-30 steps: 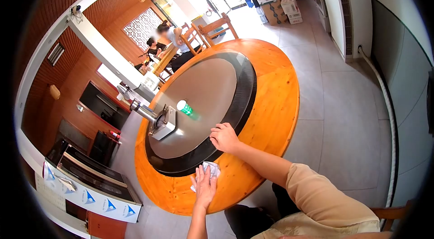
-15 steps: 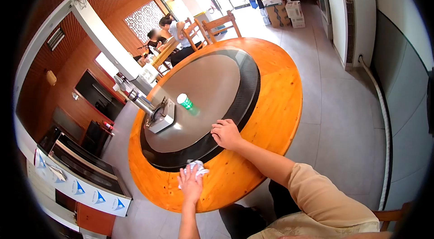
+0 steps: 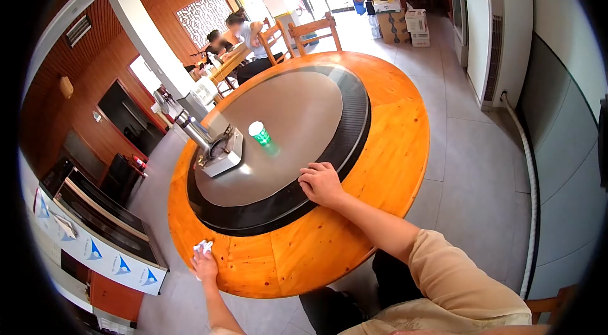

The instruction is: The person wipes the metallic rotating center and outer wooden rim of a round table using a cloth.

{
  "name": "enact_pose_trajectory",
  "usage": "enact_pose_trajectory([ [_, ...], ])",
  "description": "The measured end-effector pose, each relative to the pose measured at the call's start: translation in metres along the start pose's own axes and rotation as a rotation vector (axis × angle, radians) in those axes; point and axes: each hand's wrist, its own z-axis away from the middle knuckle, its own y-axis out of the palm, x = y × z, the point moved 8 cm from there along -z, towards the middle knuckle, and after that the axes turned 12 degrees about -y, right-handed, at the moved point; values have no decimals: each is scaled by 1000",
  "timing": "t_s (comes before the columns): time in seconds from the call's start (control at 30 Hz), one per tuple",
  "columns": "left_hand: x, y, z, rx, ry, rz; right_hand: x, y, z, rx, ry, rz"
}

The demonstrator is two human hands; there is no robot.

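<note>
My left hand (image 3: 206, 265) presses a crumpled white cloth (image 3: 203, 246) with bluish marks against the left edge of the round wooden table (image 3: 297, 259). My right hand (image 3: 321, 184) rests on the black rim (image 3: 278, 213) of the turntable at the near right, fingers slightly bent and apart, holding nothing. Farther in, a green and white paper cup (image 3: 259, 133) stands upright on the turntable's brownish top (image 3: 297, 110). To the cup's left is a portable gas stove (image 3: 223, 155), set near the turntable's left edge.
Two people sit at another table (image 3: 229, 64) at the back, near a wooden chair (image 3: 315, 32). Cardboard boxes (image 3: 394, 25) are stacked at the far right. A glass-fronted counter (image 3: 104, 214) stands to the left, and a white pipe (image 3: 531, 208) runs along the right wall.
My left hand has slid the cloth leftward along the table's near edge, from below the turntable to the left side. The right hand stays on the rim. The view has shifted slightly.
</note>
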Motion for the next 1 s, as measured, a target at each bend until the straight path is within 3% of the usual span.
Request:
enact_pose_trajectory([
  [0.17, 25, -1, -13, 26, -170, 11, 3, -3, -2, -5, -1, -2],
  [0.37, 32, 13, -24, -46, 16, 51, 2, -3, -3, -14, 8, -4],
  [0.57, 43, 17, -9, -72, 49, 105, 4, -7, -3, -22, 11, -18],
  [0.67, 44, 17, 5, -234, 174, 126, 3, -5, -2, -37, 6, -14],
  [0.77, 49, 7, 27, -277, 51, 433, 3, -3, -1, -28, 5, -10],
  [0.87, 27, -28, 68, -441, 182, 479, 3, -4, -2, -33, 8, -8],
  [1.0, -23, -73, 120, -463, 336, 631, 7, -6, -2, -67, -17, -4],
])
